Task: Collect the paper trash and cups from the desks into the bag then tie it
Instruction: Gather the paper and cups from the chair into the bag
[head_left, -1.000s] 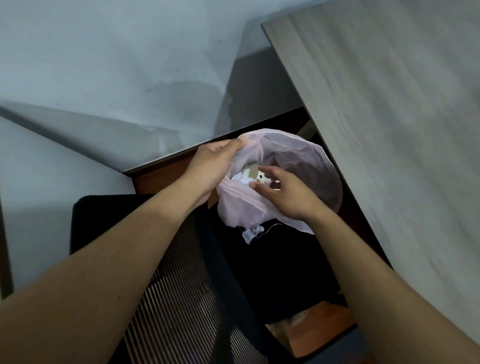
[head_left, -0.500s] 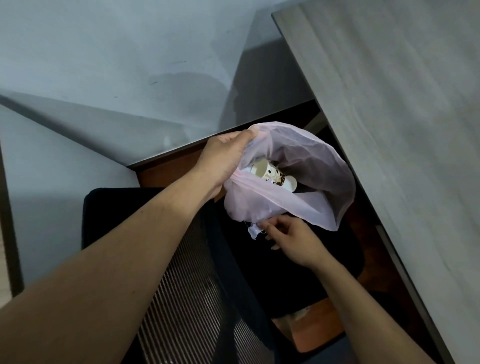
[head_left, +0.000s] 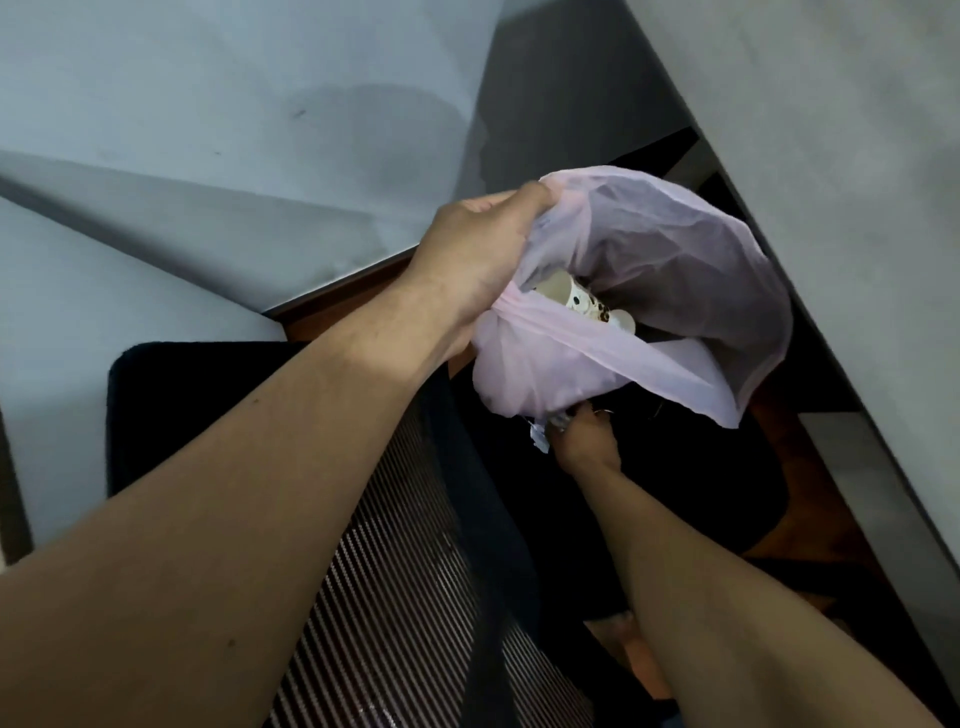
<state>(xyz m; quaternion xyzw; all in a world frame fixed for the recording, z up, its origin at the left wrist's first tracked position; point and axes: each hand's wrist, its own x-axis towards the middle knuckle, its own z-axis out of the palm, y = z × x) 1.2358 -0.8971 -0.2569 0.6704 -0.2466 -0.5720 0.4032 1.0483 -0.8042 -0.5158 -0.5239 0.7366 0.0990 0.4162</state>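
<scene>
One second ago my right hand (head_left: 587, 439) was at the mouth of the pink bag (head_left: 675, 270). Now it has dropped under the bag, on the near side. My left hand (head_left: 483, 260) grips the bag's rim, and the mouth hangs wide open. A spotted cup (head_left: 582, 301) lies inside, so the bag is filling but is not tied yet. My right fingers are tucked behind the bag, so I cannot tell if they hold anything. A small pale scrap (head_left: 540, 444) beside them may be paper or the bag's tail.

The thin pink bag (head_left: 649, 270) hangs open, a spotted paper cup (head_left: 579, 302) lying tilted inside its mouth.
</scene>
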